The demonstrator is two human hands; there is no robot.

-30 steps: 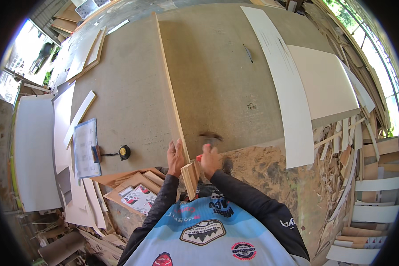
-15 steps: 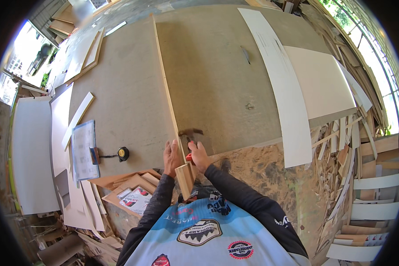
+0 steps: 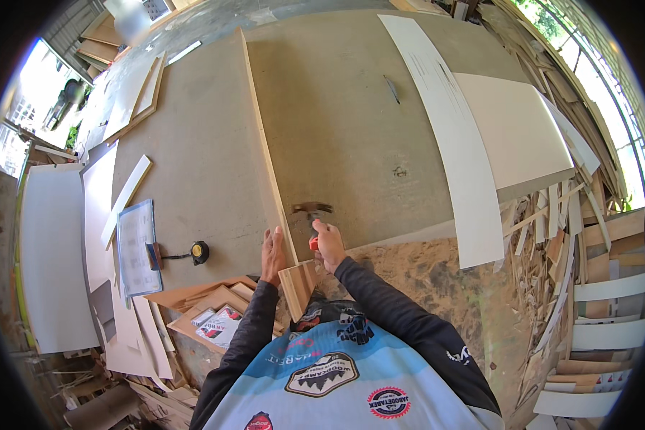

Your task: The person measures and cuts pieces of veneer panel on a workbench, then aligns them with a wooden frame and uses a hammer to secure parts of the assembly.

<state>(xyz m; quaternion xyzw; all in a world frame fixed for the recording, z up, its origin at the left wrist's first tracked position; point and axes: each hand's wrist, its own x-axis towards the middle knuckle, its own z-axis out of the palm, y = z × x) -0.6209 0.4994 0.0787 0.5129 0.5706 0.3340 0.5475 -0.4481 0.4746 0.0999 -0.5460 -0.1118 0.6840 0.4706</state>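
Note:
A long narrow wooden board (image 3: pixel 259 122) stands on edge across the grey tabletop, running away from me. At its near end, past the table edge, is a short wooden piece (image 3: pixel 298 288) with a striped grain. My left hand (image 3: pixel 271 256) rests along the board's left side near that end, its fingers stretched out. To the right of the board, my right hand (image 3: pixel 328 247) is closed round the red-and-dark handle of a claw hammer (image 3: pixel 312 208). The hammer's head sits just right of the board, apart from it. Any nail is too small to make out.
On the left of the grey table (image 3: pixel 193 143) lie a tape measure (image 3: pixel 199 251), a clipboard (image 3: pixel 137 244) and a white strip (image 3: pixel 126 198). A long white panel (image 3: pixel 451 136) lies at the right, overhanging the near edge. Offcuts (image 3: pixel 552 236) crowd the right side.
My right hand and the hammer have shifted a little to the right, away from the board. The board and the short wooden piece appear slightly further left, with my left hand still beside them.

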